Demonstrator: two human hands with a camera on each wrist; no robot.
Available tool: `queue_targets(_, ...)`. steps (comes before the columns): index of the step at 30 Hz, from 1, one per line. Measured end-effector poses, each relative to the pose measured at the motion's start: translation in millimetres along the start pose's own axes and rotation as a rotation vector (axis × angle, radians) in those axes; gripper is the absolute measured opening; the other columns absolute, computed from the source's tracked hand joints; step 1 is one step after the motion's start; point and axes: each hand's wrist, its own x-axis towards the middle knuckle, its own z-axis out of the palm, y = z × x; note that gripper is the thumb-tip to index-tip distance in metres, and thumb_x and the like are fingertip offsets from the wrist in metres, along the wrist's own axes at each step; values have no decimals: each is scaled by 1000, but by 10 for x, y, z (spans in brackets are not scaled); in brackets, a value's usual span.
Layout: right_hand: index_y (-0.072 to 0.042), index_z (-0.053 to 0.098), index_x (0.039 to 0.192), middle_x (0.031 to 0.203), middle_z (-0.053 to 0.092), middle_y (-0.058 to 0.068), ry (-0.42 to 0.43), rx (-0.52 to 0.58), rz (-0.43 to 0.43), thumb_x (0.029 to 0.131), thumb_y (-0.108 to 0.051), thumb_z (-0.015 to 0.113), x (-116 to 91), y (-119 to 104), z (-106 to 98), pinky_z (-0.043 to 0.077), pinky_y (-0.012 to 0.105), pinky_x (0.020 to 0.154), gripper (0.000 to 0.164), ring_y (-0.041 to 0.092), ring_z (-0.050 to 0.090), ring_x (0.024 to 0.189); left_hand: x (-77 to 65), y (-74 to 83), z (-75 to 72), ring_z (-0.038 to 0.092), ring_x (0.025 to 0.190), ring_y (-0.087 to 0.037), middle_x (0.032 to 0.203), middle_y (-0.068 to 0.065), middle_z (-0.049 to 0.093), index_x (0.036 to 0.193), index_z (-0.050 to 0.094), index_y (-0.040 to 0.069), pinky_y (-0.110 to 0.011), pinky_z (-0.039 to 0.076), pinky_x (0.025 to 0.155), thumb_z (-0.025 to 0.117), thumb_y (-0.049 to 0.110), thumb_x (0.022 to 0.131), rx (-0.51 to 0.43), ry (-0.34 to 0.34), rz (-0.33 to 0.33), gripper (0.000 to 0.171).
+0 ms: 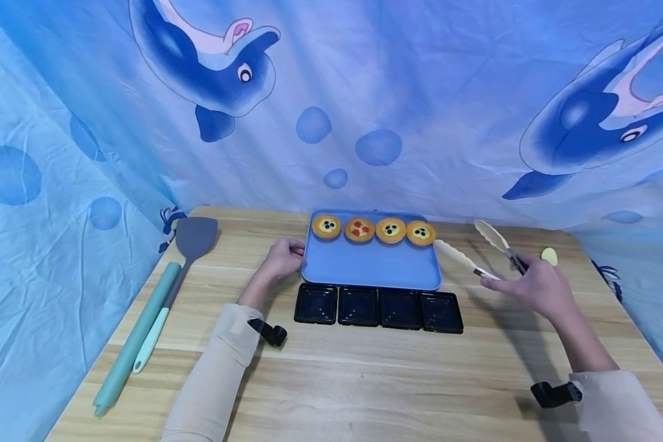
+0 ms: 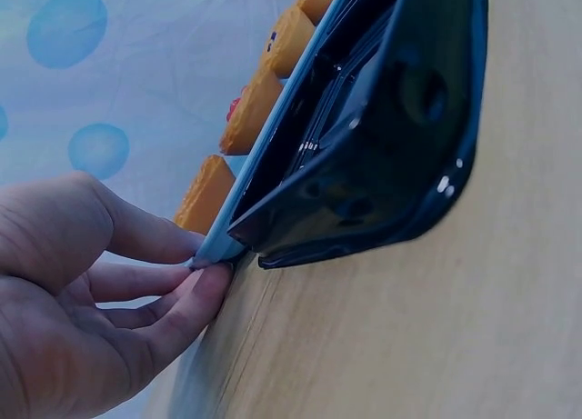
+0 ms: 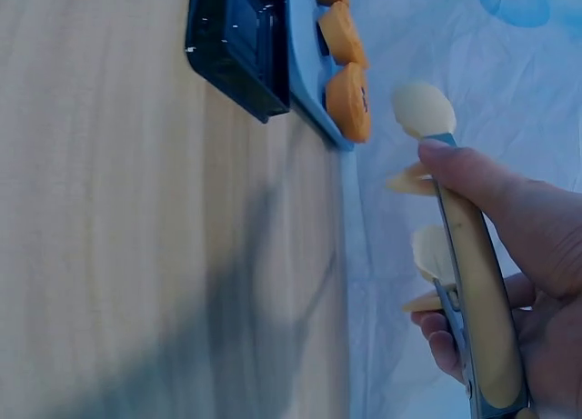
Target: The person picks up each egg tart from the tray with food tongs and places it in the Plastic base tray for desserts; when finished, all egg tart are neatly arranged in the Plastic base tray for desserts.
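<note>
My left hand (image 1: 283,259) is at the left edge of a blue tray (image 1: 367,266). In the left wrist view, thumb and fingers pinch the tray's rim near a corner. Several egg tarts stand in a row along the tray's far side. One tart (image 1: 360,230) has red fruit pieces, and the others, like the leftmost tart (image 1: 326,226), carry dark berries. To the right of the tray, my right hand (image 1: 541,290) holds food tongs (image 1: 456,255) with cream-coloured tips. The tongs' arms are spread, with nothing between the tips; the left tip is close to the rightmost tart (image 1: 422,233).
Several black plastic trays (image 1: 359,306) line up in front of the blue tray. At the left lie a grey spatula (image 1: 196,236) with a mint handle and a green rolled rod (image 1: 138,337). A small pale-yellow oval (image 1: 549,256) shows behind my right hand. A blue curtain hangs behind the table.
</note>
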Motion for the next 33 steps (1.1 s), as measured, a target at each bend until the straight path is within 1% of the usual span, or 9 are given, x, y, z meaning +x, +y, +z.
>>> queue_targets(2,7,49,130,84,59,17,-33,-7,-25,66,-65,72,29,-21,-18,35,29,49,100,27,48,67,-4,-1,-5,60,91,-25,104,-19,60,118,57,-8,-27,54,74,60,-3,79,3,1,3,40)
queue_targets(6,6,45,135,86,62,17,-66,-9,-80,65,-64,73,90,-57,-32,37,29,48,102,24,48,63,-4,-6,-7,59,90,-25,104,-18,61,118,58,-8,-27,54,73,61,-3,79,0,4,-1,39)
queue_targets(11,6,42,137,83,60,17,-100,28,-163,66,-60,76,209,-96,-13,34,29,48,103,19,40,55,6,-24,-10,60,89,-24,103,-18,61,117,58,-7,-26,54,72,61,-3,79,-10,20,-11,38)
queue_targets(18,1,41,140,74,47,11,-158,1,-223,67,-59,75,439,-114,31,29,30,45,100,18,35,53,4,-40,-8,59,91,-26,103,-17,62,117,59,-6,-27,54,73,61,-3,80,5,32,3,37)
queue_targets(23,3,37,141,90,58,19,-233,-21,-245,68,-59,74,588,-89,58,37,32,54,103,19,41,56,7,-47,1,59,92,-25,103,-16,62,117,60,-6,-27,54,74,62,-2,80,13,31,10,37)
queue_targets(25,4,35,142,75,57,14,-261,-16,-244,69,-58,74,639,-80,76,38,32,55,103,16,36,51,11,-49,6,60,91,-25,102,-17,62,116,60,-6,-27,54,74,62,-2,80,11,33,14,37)
queue_targets(27,4,32,143,58,43,4,-285,-9,-236,70,-58,73,684,-71,93,37,31,53,104,14,28,46,11,-47,10,60,90,-24,102,-17,62,116,60,-6,-27,54,74,62,-2,79,5,36,17,37)
queue_targets(30,3,31,144,49,23,-5,-307,5,-230,71,-57,73,741,-67,118,35,30,50,103,10,20,43,13,-48,14,60,89,-24,101,-17,63,115,60,-6,-26,54,73,62,-3,79,-3,38,21,36)
queue_targets(33,3,33,143,54,31,-2,-301,3,-240,73,-56,72,783,-65,136,38,31,54,100,13,26,46,9,-53,14,60,89,-24,101,-17,62,114,60,-6,-27,54,73,62,-3,79,-5,40,24,35)
